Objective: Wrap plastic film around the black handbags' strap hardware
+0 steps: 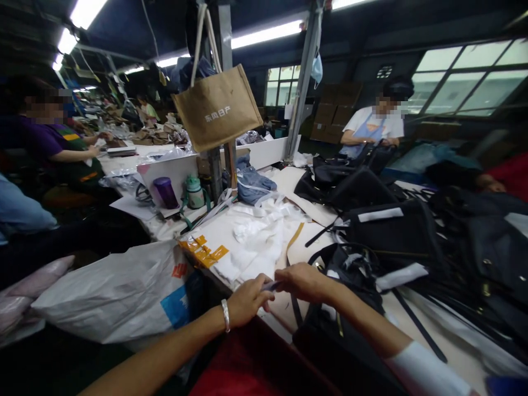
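My left hand [247,301], with a silver bracelet on the wrist, and my right hand [303,281] meet at the near edge of the worktable [416,319]. Both pinch the same small pale strip [271,285] between their fingertips. Just behind the hands lies a heap of white paper wrapping [256,242]. A black handbag [355,264] with white paper on its strap sits right of my right hand. Yellow tags [204,252] lie left of the white heap.
A large white plastic sack [119,291] bulges at the table's left edge. More black bags [396,225] pile up to the right. A brown tote [218,107] hangs from a post. A purple cup [165,192] and green bottle [194,192] stand behind. Other people work at the left and far right.
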`<state>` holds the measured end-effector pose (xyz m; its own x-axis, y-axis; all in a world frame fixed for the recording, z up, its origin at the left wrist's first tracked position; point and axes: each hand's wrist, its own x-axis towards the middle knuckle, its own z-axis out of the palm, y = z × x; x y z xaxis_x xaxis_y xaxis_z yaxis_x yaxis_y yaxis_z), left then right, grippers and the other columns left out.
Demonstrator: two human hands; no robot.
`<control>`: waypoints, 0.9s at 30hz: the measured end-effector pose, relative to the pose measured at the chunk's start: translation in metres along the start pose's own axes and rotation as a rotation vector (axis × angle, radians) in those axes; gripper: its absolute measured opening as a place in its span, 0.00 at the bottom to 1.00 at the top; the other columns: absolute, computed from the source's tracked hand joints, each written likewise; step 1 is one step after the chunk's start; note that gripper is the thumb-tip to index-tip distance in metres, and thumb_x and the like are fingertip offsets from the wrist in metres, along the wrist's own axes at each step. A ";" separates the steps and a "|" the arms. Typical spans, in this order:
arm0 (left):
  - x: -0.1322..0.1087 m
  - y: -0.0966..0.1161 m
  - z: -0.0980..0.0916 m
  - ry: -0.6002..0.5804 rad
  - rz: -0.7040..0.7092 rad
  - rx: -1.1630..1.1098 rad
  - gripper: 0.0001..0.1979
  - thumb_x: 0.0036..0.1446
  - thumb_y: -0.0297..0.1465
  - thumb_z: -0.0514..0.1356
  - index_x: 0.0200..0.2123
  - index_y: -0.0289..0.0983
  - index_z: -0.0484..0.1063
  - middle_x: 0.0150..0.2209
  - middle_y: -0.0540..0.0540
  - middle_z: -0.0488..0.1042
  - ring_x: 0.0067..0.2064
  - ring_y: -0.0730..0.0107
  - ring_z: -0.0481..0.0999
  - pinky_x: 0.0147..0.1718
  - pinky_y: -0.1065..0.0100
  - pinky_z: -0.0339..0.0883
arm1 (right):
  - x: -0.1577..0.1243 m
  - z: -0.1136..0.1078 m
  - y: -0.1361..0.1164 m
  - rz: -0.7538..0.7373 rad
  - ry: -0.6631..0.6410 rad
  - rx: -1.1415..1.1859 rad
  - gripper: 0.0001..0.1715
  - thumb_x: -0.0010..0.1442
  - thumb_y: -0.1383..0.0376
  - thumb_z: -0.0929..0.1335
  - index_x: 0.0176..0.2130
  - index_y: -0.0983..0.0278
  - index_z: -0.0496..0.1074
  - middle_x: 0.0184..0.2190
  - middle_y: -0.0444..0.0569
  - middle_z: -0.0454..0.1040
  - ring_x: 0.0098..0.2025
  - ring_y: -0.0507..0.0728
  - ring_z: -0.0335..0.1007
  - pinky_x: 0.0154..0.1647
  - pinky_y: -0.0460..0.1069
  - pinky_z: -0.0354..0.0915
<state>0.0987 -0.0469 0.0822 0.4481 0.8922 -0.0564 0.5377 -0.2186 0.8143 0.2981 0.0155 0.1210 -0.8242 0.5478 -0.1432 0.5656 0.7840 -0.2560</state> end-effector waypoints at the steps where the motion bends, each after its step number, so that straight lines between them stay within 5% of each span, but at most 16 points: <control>1: 0.003 -0.002 0.007 -0.001 -0.010 -0.043 0.12 0.61 0.35 0.47 0.43 0.37 0.63 0.28 0.50 0.76 0.28 0.70 0.75 0.34 0.68 0.65 | -0.001 0.001 0.002 0.022 0.008 -0.001 0.10 0.61 0.59 0.63 0.40 0.60 0.69 0.31 0.47 0.76 0.34 0.56 0.72 0.29 0.46 0.53; 5: 0.001 -0.015 0.014 0.031 -0.052 -0.116 0.09 0.62 0.35 0.44 0.37 0.38 0.60 0.22 0.54 0.72 0.16 0.76 0.65 0.23 0.72 0.60 | -0.011 0.006 0.022 0.118 0.044 0.071 0.22 0.58 0.51 0.65 0.48 0.59 0.66 0.30 0.47 0.75 0.33 0.56 0.70 0.29 0.46 0.53; 9: 0.000 -0.021 0.006 0.061 -0.108 -0.140 0.10 0.62 0.38 0.44 0.37 0.39 0.58 0.23 0.53 0.73 0.14 0.77 0.62 0.17 0.73 0.55 | -0.021 0.006 0.044 0.147 -0.018 0.239 0.19 0.59 0.50 0.64 0.45 0.59 0.68 0.32 0.46 0.75 0.33 0.55 0.69 0.31 0.46 0.55; 13: 0.008 -0.022 0.008 0.111 -0.113 -0.185 0.11 0.62 0.39 0.45 0.37 0.39 0.58 0.22 0.53 0.73 0.13 0.77 0.62 0.16 0.74 0.56 | -0.022 0.003 0.057 0.119 -0.089 0.369 0.20 0.63 0.51 0.58 0.44 0.60 0.68 0.28 0.44 0.74 0.29 0.52 0.67 0.29 0.44 0.55; 21: 0.041 -0.013 0.024 0.072 -0.122 -0.398 0.09 0.61 0.39 0.46 0.35 0.39 0.56 0.25 0.50 0.75 0.17 0.72 0.71 0.17 0.72 0.61 | -0.008 0.008 0.055 0.067 0.016 0.082 0.19 0.65 0.54 0.57 0.35 0.62 0.70 0.26 0.45 0.70 0.28 0.52 0.62 0.28 0.46 0.49; 27: 0.054 -0.004 0.017 0.035 -0.111 -0.310 0.09 0.61 0.38 0.47 0.34 0.39 0.57 0.24 0.50 0.75 0.18 0.72 0.72 0.19 0.72 0.62 | -0.021 0.009 0.069 0.142 0.023 0.174 0.17 0.63 0.56 0.60 0.47 0.61 0.65 0.28 0.45 0.71 0.30 0.53 0.65 0.29 0.45 0.52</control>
<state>0.1330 -0.0042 0.0656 0.3710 0.9182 -0.1388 0.3363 0.0065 0.9417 0.3537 0.0556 0.0979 -0.7347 0.6572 -0.1682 0.6609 0.6375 -0.3960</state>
